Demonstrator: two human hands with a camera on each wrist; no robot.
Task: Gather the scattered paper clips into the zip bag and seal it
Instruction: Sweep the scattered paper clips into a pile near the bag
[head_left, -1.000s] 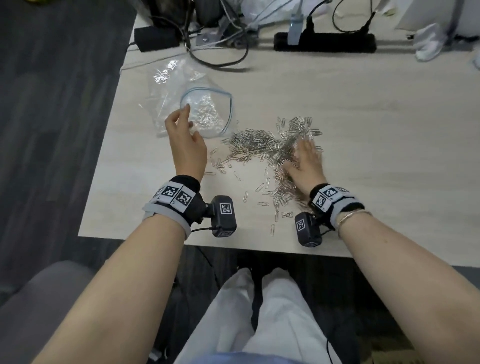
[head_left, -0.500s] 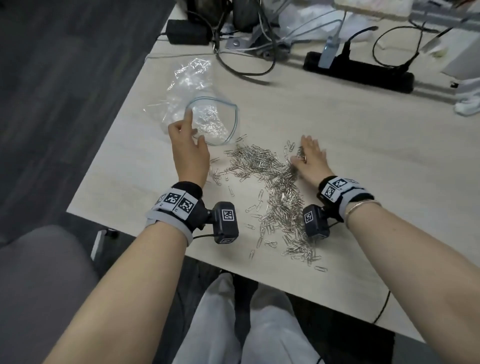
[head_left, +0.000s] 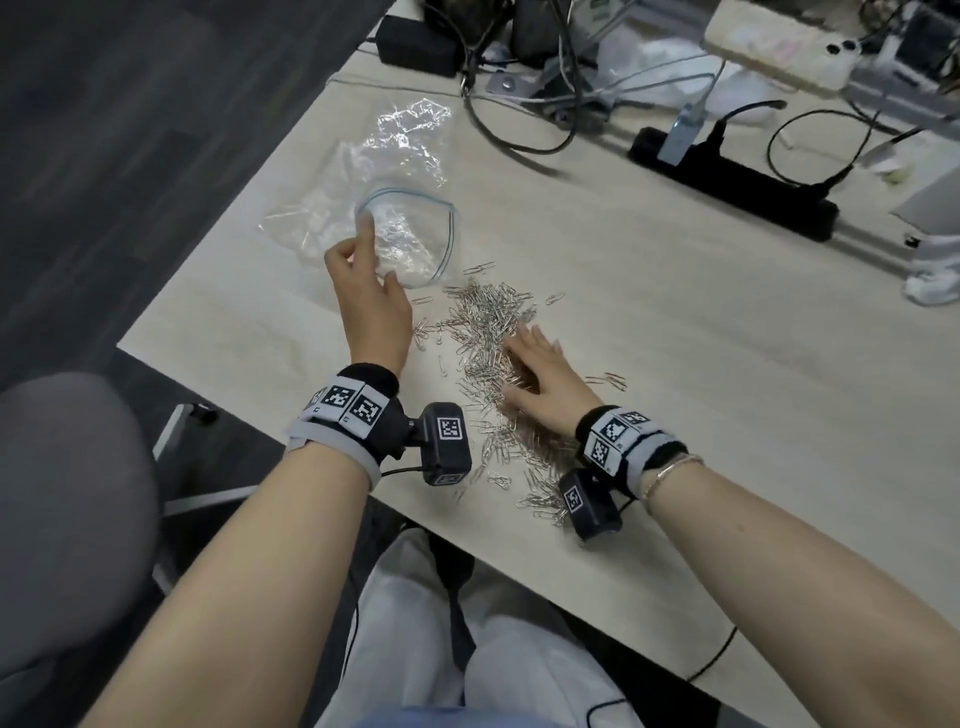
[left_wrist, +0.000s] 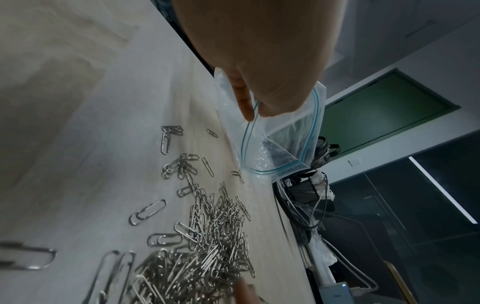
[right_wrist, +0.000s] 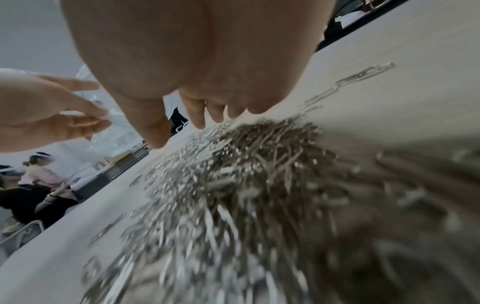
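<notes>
A clear zip bag (head_left: 410, 244) with a blue zip rim lies on the table, its mouth facing the clips and some clips inside. My left hand (head_left: 371, 270) pinches the near rim of the mouth and lifts it open; the left wrist view shows thumb and finger on the zip bag's (left_wrist: 283, 148) rim. A loose heap of silver paper clips (head_left: 483, 322) runs from the bag's mouth down to the table's near edge. My right hand (head_left: 535, 364) lies flat on the heap with straight fingers, holding nothing. The right wrist view shows blurred paper clips (right_wrist: 246, 185) under the right hand (right_wrist: 197, 115).
Two stray clips (head_left: 610, 379) lie right of my right hand. A black power strip (head_left: 727, 182), tangled cables (head_left: 519, 119) and a power adapter (head_left: 415, 41) crowd the far side. The table's near edge (head_left: 395, 509) is close to the lowest clips. A grey chair (head_left: 67, 493) is left.
My right hand has slid from the far right end of the heap leftward onto its middle, pushing clips toward the bag. My left hand has stayed at the bag's mouth.
</notes>
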